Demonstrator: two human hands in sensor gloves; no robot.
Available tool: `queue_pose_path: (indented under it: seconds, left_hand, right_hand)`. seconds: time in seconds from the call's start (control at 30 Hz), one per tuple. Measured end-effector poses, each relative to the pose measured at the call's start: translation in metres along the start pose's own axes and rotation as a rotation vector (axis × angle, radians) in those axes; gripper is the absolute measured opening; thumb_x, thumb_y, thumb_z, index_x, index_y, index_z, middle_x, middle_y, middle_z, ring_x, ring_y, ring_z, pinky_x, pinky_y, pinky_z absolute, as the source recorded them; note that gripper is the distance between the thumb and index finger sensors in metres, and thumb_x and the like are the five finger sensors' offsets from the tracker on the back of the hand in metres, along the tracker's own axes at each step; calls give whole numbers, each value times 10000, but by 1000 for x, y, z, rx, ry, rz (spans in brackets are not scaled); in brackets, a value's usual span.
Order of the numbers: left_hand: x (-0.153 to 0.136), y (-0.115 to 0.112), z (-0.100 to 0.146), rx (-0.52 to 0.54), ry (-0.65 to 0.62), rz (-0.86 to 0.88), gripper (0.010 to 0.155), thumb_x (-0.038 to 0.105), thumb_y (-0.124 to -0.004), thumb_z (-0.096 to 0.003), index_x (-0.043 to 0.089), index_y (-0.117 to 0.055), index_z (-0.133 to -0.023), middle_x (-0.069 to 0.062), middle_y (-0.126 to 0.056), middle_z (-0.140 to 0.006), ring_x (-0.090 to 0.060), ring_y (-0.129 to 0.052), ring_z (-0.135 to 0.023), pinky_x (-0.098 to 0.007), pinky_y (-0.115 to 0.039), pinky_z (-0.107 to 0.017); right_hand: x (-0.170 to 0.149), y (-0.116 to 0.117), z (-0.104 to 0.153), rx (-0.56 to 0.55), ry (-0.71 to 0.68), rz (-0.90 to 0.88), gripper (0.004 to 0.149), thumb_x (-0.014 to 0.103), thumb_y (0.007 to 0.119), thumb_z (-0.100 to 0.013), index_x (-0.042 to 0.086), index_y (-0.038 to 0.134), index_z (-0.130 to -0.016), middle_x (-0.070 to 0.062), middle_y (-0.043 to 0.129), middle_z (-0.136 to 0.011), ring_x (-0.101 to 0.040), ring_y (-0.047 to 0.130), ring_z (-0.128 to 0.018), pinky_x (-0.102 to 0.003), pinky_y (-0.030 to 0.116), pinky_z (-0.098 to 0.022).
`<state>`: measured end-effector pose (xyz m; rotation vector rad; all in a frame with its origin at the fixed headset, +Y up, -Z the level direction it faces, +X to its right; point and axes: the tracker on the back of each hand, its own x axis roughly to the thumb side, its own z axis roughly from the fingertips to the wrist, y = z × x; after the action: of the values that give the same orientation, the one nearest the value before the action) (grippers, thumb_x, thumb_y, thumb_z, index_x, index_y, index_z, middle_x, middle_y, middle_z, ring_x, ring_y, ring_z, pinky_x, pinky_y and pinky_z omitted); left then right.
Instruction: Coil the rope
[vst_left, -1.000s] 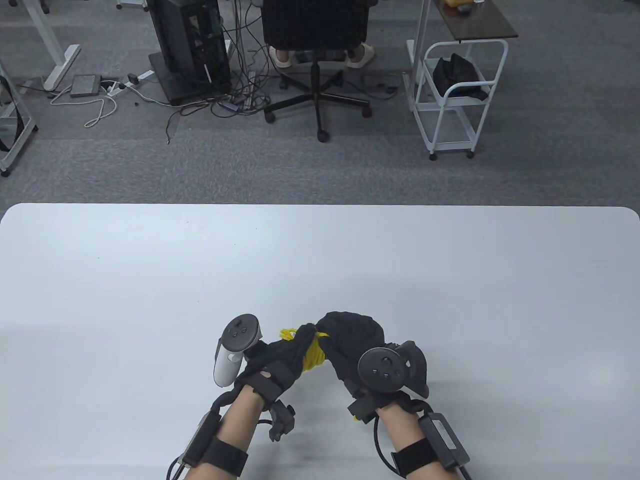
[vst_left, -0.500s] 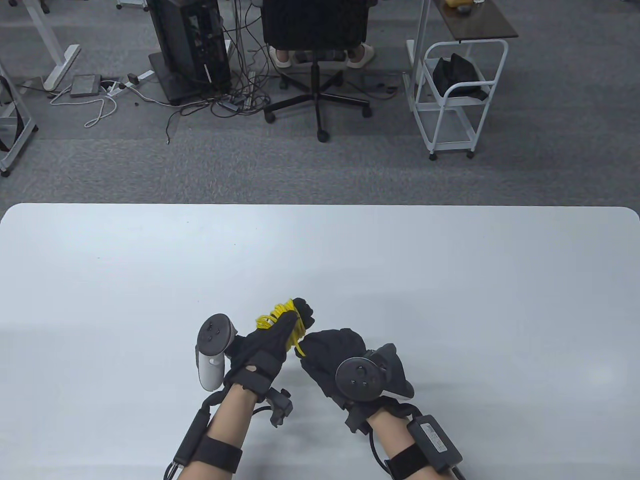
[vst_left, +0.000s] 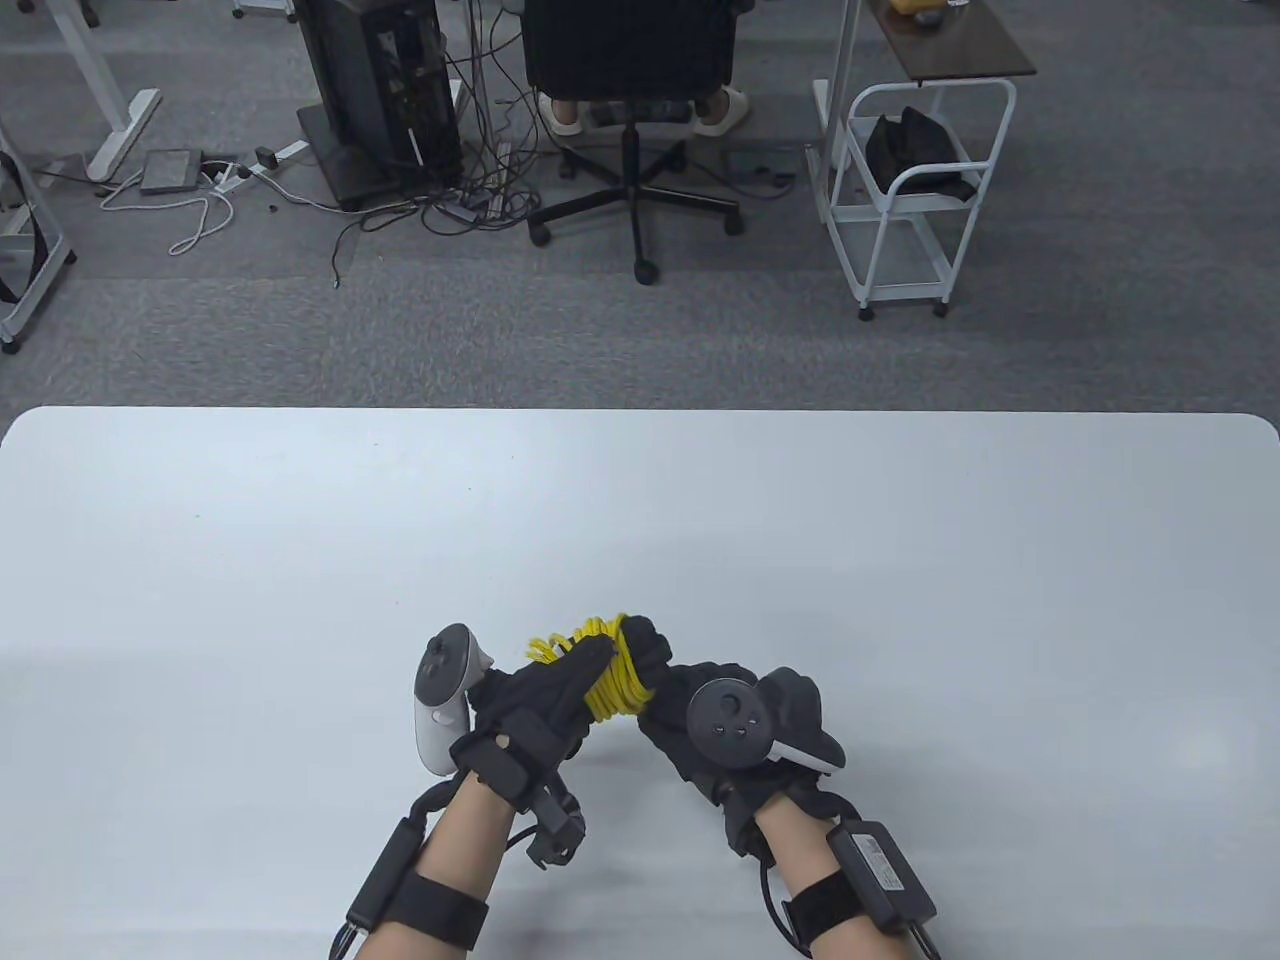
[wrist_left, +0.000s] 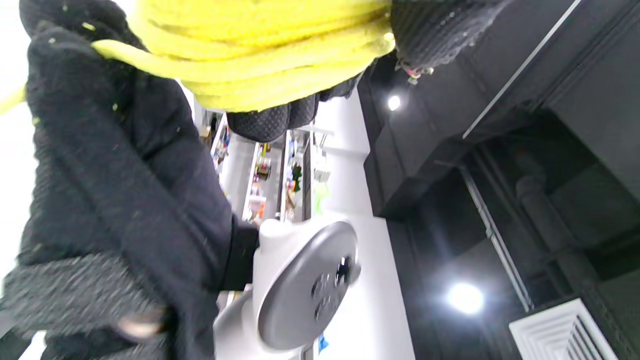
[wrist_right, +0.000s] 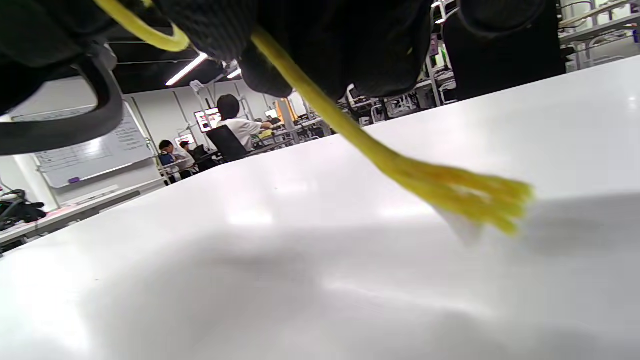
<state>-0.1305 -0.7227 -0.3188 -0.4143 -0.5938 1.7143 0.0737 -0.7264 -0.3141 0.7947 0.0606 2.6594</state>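
A yellow rope (vst_left: 610, 672) is wound in several turns around my left hand (vst_left: 575, 675), near the white table's front edge. In the left wrist view the turns (wrist_left: 260, 45) lie tight across the black glove. My right hand (vst_left: 690, 710) sits just right of the coil, its fingers against it, and pinches the rope's loose tail. In the right wrist view that tail (wrist_right: 350, 130) hangs from the gloved fingers and its frayed end (wrist_right: 475, 197) lies just above the table.
The white table (vst_left: 900, 560) stretches wide beyond and beside the hands. Past its far edge stand an office chair (vst_left: 630, 60), a computer tower (vst_left: 380, 90) with floor cables, and a white cart (vst_left: 910, 190).
My left hand moved left with the coil, then back right. My right hand dropped toward me and came back to the coil. More rope turns show on the left hand.
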Motion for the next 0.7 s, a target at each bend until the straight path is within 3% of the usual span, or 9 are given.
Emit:
queue_pose_path:
  seconds: [0.17, 0.37, 0.53, 0.7]
  left_hand:
    - [-1, -10, -4, -92, 33, -79, 550, 512, -593, -621, 180, -829, -991, -144, -947, -948, -285, -1005, -774, -376, -761, -636]
    - [-3, -15, -7, -184, 113, -223, 552, 529, -582, -624, 192, -887, -937, -140, -996, -897, -284, -1031, -729, -373, -772, -615]
    - [-2, -16, -8, -220, 149, -301, 547, 545, -577, -628, 218, -936, -880, -129, -1002, -903, -295, -1003, -766, -368, -723, -661]
    - [-1, -14, -7, -235, 189, -330, 558, 557, -577, -628, 220, -959, -856, -136, -982, -938, -300, -968, -825, -371, -654, -701]
  right_hand:
    - [-10, -7, 3, -33, 50, 26, 412, 368, 713, -580, 158, 755, -931, -154, 773, -982, -449, 778, -856, -710, 545, -642]
    - [-15, -24, 10, -175, 96, 85, 403, 374, 738, -567, 167, 781, -910, -144, 802, -958, -445, 790, -845, -710, 547, -640]
    - [-5, -33, 14, -321, 105, 183, 393, 373, 759, -553, 172, 812, -886, -136, 841, -925, -430, 823, -817, -703, 562, -635]
    - [2, -43, 17, -428, 142, 171, 390, 366, 776, -546, 162, 829, -874, -144, 856, -909, -431, 835, -800, -698, 570, -630]
